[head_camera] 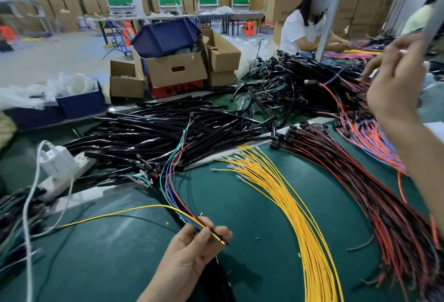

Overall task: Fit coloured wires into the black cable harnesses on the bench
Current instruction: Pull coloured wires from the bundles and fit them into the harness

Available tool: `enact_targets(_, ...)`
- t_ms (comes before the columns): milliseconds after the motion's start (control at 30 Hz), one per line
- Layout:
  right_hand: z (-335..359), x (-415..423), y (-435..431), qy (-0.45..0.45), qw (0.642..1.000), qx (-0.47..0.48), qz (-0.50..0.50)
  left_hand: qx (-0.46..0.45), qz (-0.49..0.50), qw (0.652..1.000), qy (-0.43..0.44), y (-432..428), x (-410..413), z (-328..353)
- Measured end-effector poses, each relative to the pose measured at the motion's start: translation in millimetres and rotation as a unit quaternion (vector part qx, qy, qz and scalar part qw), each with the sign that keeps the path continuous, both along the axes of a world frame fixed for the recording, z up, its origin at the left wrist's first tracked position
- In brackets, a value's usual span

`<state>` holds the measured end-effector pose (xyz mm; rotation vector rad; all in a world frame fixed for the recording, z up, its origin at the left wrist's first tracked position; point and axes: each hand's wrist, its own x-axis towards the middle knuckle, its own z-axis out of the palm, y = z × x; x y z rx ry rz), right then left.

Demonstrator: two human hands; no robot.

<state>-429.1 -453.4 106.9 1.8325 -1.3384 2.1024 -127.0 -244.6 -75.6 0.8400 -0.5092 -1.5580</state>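
**Operator:** Where does the work stand?

**Inspector:** Your left hand (192, 251) sits low at 6 o'clock. It pinches a bunch of coloured wires (186, 212) between thumb and fingertips, with the ends poking out toward 4 o'clock. The bunch's long axis runs from that pinch up to 11 o'clock, into the heap of black harnesses (156, 131) on the green bench mat (108, 258). One stray yellow wire (108, 214) trails off toward 9 o'clock.

**Operator:** And my right?

**Inspector:** Your right hand (394, 78) is raised at 2 o'clock, its back to the camera and fingers curled. I cannot tell whether it holds anything. It hangs above the orange and blue wires (374, 140), so I judge it the nearer hand for those. The yellow wire fan (276, 188) lies between your hands, terminals at 11 o'clock, tails at 5.

**Operator:** How will they handle?

**Inspector:** The strands are thin, limp and smooth-jacketed, tipped with small metal terminals. The harness tubing is glossy black and looks stiffer. My judgement is that one strand will drag its neighbours along.
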Motion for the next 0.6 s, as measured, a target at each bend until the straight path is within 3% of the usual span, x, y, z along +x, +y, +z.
enact_targets(67, 13.4, 17.3, 11.0, -0.035, 0.997, -0.021, 0.072, 0.006, -0.008, 1.000, -0.006, 0.8, -0.2, 1.1)
enact_targets(133, 12.8, 36.7, 20.2, -0.024, 0.989, 0.023, 0.144, 0.008, -0.010, 1.000, -0.005, 1.9, 0.1, 2.3)
enact_targets(233, -22.4, 72.8, 34.8, 0.112, 0.962, 0.152, 0.197, 0.008, -0.007, 1.000, -0.010, 2.4, 2.3, 1.8)
enact_targets(367, -109.0, 113.9, 56.2, 0.310, 0.851, 0.341, 0.250, 0.013, -0.001, 1.000, -0.015, 0.5, 3.0, -1.4)
enact_targets(467, -149.6, 118.3, 60.5, 0.403, 0.792, 0.378, 0.260, 0.015, 0.005, 1.000, -0.004, -0.1, 3.4, -4.6)
enact_targets(533, -153.3, 109.9, 56.4, 0.440, 0.786, 0.359, 0.243, 0.011, 0.001, 1.000, -0.007, -0.2, 3.8, -4.4)
enact_targets(600, -149.8, 95.6, 52.4, 0.430, 0.803, 0.340, 0.236, 0.008, -0.002, 1.000, -0.013, -0.6, 4.7, -6.4)
